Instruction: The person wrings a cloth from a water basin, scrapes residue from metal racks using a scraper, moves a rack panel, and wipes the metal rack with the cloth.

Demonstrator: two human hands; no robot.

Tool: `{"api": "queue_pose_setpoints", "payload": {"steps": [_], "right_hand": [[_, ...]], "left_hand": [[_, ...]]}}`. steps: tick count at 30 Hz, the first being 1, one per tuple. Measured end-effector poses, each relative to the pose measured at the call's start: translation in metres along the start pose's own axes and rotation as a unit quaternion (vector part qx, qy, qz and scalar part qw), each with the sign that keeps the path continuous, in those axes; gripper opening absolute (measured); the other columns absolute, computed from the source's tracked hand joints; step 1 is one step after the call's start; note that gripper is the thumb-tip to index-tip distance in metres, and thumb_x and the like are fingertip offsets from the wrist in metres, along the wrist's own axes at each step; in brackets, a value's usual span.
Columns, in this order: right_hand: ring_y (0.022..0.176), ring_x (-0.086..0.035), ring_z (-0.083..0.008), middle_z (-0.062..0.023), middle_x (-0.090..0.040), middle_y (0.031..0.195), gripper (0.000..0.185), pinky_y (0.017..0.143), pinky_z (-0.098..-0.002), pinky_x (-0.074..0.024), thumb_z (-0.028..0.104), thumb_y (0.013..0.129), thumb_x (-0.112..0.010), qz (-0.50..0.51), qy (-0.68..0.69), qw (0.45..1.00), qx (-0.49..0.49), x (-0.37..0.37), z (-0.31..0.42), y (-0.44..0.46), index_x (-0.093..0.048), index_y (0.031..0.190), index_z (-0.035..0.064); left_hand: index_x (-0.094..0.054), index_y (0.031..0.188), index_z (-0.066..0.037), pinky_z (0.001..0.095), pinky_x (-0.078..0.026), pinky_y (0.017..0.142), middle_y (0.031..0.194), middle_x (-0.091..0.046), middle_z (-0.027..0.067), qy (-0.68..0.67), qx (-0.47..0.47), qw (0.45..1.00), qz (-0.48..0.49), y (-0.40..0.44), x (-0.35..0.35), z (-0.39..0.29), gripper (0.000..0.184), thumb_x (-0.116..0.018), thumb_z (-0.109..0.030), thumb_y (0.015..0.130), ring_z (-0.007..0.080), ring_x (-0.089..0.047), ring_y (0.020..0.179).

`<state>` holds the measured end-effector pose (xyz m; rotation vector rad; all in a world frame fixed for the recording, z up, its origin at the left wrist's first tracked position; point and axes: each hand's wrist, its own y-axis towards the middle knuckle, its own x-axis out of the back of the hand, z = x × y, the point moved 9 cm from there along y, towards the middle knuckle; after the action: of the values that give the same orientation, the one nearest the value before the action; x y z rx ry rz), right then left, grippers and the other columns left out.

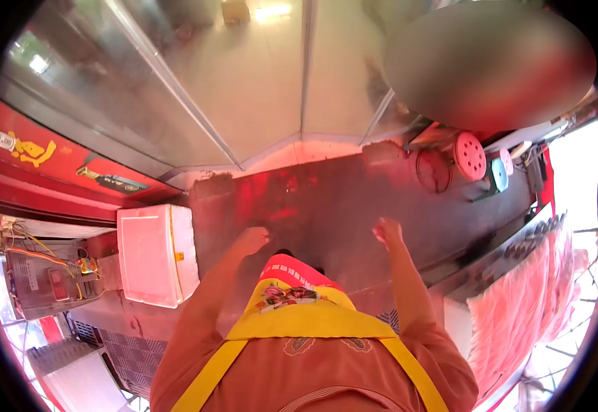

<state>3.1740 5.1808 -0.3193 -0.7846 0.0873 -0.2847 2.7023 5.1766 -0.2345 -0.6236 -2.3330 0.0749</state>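
Observation:
My left hand [252, 241] hangs in front of me with its fingers curled in, and nothing shows in it. On the other side my right hand [388, 232] is raised over the floor, its fingers also bent closed around nothing that I can see. Between the two hands is the yellow and red apron [299, 317] on my body, with a printed picture on it. Neither hand touches it. The nearest object to my left hand is a white foam box [151, 255], a short way to its left.
Glass panels [264, 82] stand ahead. At the right are a red stool [469, 156], a blue stool [498, 175] and a long surface under a reddish cover [518, 295]. Electrical equipment with loose wires [52, 275] sits at the left. The dark floor [312, 199] looks wet.

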Motion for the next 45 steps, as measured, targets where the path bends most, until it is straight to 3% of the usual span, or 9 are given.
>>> {"api": "queue_pose_setpoints", "payload": {"steps": [9,12,19,21,24,31,36,42,45], "right_hand": [[0.066,-0.06,-0.012,-0.0058,-0.064,0.076,0.023,0.06,-0.0276,-0.0478,0.021,0.084,-0.059,0.249,-0.263,0.833,0.418,-0.406,0.441,0.113,-0.064,0.091,0.0004],[0.076,-0.061,-0.0138,-0.0073,-0.066,0.08,0.022,0.071,-0.0275,-0.0479,0.019,0.083,-0.061,0.297,-0.383,0.8,0.354,-0.464,0.519,0.122,-0.065,0.091,-0.0009],[0.075,-0.059,-0.012,-0.0057,-0.065,0.095,0.038,0.061,-0.0224,-0.0452,0.016,0.086,-0.057,0.032,0.061,0.928,0.366,-0.332,0.669,0.276,-0.047,0.121,0.0072],[0.075,-0.063,-0.013,-0.0087,-0.064,0.101,0.043,0.057,-0.0206,-0.0444,0.015,0.088,-0.055,-0.06,0.035,0.914,0.399,-0.27,0.71,0.283,-0.041,0.128,0.009],[0.08,-0.064,-0.0147,-0.0088,-0.063,0.105,0.054,0.061,-0.024,-0.0484,0.011,0.088,-0.055,-0.105,-0.013,0.892,0.44,-0.205,0.737,0.301,-0.031,0.136,0.0102],[0.096,-0.055,-0.0146,-0.0137,-0.047,0.128,0.08,0.064,-0.024,-0.0472,0.01,0.08,-0.064,-0.097,-0.018,0.967,0.236,-0.158,0.709,0.377,-0.016,0.143,0.0196],[0.086,-0.058,-0.0146,-0.0117,-0.054,0.115,0.075,0.061,-0.0246,-0.0474,0.008,0.081,-0.061,-0.105,-0.083,0.965,0.225,-0.178,0.727,0.409,-0.02,0.142,0.0219],[0.071,-0.059,-0.0202,-0.0064,-0.058,0.095,0.057,0.058,-0.0352,-0.0502,0.015,0.084,-0.059,-0.28,0.095,0.953,-0.065,-0.103,0.585,0.489,-0.033,0.134,0.0211],[0.066,-0.059,-0.0237,-0.0061,-0.06,0.081,0.036,0.057,-0.0412,-0.0486,0.026,0.086,-0.056,-0.261,0.199,0.904,-0.275,-0.132,0.527,0.517,-0.052,0.12,0.0149]], "left_hand": [[-0.057,0.099,-0.005,0.0454,-0.046,0.074,0.093,-0.06,0.0171,0.123,-0.1,0.977,-0.144,0.307,0.223,-0.072,0.02,-0.054,-0.014,0.082,0.0355,-0.059,0.087],[-0.054,0.109,-0.007,0.046,-0.046,0.076,0.099,-0.06,0.0168,0.083,-0.144,0.978,-0.126,0.412,0.293,-0.131,0.027,-0.052,-0.015,0.083,0.0354,-0.059,0.089],[-0.046,0.121,-0.005,0.043,-0.048,0.076,0.11,-0.056,0.0169,0.35,0.031,0.815,-0.461,0.517,0.471,-0.056,0.043,-0.058,-0.014,0.081,0.0366,-0.057,0.095],[-0.039,0.129,-0.007,0.0425,-0.047,0.082,0.114,-0.053,0.0196,0.212,0.258,0.925,-0.183,0.555,0.477,-0.002,0.052,-0.06,-0.01,0.081,0.0352,-0.051,0.106],[-0.032,0.135,-0.007,0.0396,-0.046,0.087,0.118,-0.05,0.0215,0.022,0.061,0.969,-0.237,0.61,0.487,0.018,0.063,-0.061,-0.004,0.079,0.0305,-0.051,0.109],[-0.008,0.14,-0.008,0.0362,-0.038,0.097,0.118,-0.049,0.029,-0.056,0.275,0.916,-0.286,0.644,0.484,0.248,0.09,-0.068,-0.004,0.074,0.0358,-0.05,0.11],[-0.023,0.135,-0.012,0.0438,-0.047,0.042,0.084,-0.055,0.0157,-0.295,0.62,0.681,-0.252,0.645,0.396,0.315,0.071,-0.062,-0.01,0.076,0.0279,-0.054,0.05],[-0.047,0.1,-0.003,0.0358,-0.044,0.037,0.06,-0.052,0.0079,-0.267,0.428,0.863,-0.012,0.953,0.425,0.291,0.028,-0.054,-0.012,0.074,0.0224,-0.053,0.043],[-0.039,0.128,-0.001,0.0333,-0.047,0.043,0.076,-0.063,0.0192,-0.079,0.208,0.974,-0.043,1.143,0.508,0.191,0.059,-0.057,0.002,0.071,0.0208,-0.059,0.049]]}}
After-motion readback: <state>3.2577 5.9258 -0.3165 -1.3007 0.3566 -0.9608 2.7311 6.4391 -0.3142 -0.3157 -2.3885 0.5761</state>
